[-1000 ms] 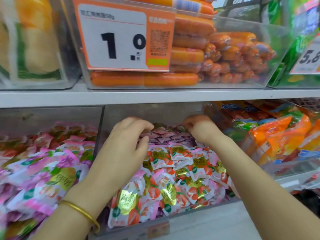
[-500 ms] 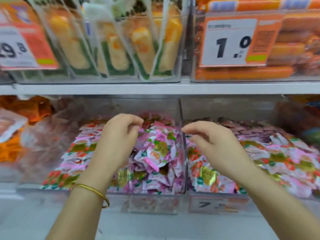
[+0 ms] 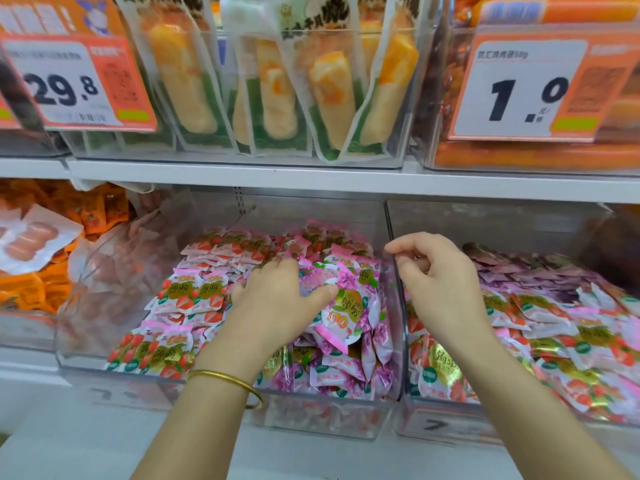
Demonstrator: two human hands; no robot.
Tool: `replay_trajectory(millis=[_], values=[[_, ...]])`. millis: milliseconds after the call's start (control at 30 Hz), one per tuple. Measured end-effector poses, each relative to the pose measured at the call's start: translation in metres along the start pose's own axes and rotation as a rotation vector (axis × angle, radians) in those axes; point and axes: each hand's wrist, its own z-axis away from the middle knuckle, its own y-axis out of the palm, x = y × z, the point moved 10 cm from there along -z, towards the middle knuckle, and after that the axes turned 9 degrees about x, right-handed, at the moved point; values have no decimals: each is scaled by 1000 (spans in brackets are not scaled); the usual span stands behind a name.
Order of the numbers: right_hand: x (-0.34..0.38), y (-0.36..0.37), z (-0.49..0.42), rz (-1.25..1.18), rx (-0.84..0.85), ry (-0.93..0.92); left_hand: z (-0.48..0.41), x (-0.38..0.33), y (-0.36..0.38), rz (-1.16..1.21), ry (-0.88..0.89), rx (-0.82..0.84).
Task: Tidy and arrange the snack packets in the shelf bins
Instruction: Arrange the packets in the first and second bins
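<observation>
While my left grip (image 3: 277,306) lies wide on the snack packets (image 3: 194,296) in the middle bin (image 3: 311,424), fingers spread and pressing the pile but holding nothing, the jumbled heap (image 3: 349,320) I judge needs sorting sits just to the right of its thumb. That heap leans against the bin's clear right wall (image 3: 398,327). Its packets are tipped every way, with no shared long axis, whereas those to the left of my hand lie flat in rows running front to back.

My right grip (image 3: 440,282) hovers above that same wall with its fingers loosely curled and nothing in them. It is near the heap but mostly on the far side of the wall, over the right bin (image 3: 450,427), which holds more packets (image 3: 561,344) lying fairly flat. So the left is the nearer one; the right would have to come over the wall's top edge.

Overhead, the shelf (image 3: 242,178) leaves only a low gap for lifting anything. A gold bangle (image 3: 225,379) circles my left wrist near the bin's front rim and could catch there. Left of my bin is another bin (image 3: 104,289) of pale packets.
</observation>
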Motion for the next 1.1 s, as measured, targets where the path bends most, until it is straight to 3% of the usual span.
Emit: replay_trajectory(millis=[267,400,567,633,800,933,1100], values=[[-1,1,0,-34,2,25,2,-2,-9,62,39,-20],[-5,0,-1,-70,7,46,-26,-7,-35,3,83,-144],[-11,2,-7,-86,7,58,-80,-49,8,-79,232,222],[-13,3,-9,-87,12,60,-86,-57,21,-94,248,292],[-14,3,-12,-87,8,56,-87,-64,20,13,303,290],[-14,2,-13,-102,-1,57,-85,-72,25,125,294,381],[-16,0,-13,-111,2,61,-89,-80,15,179,278,304]])
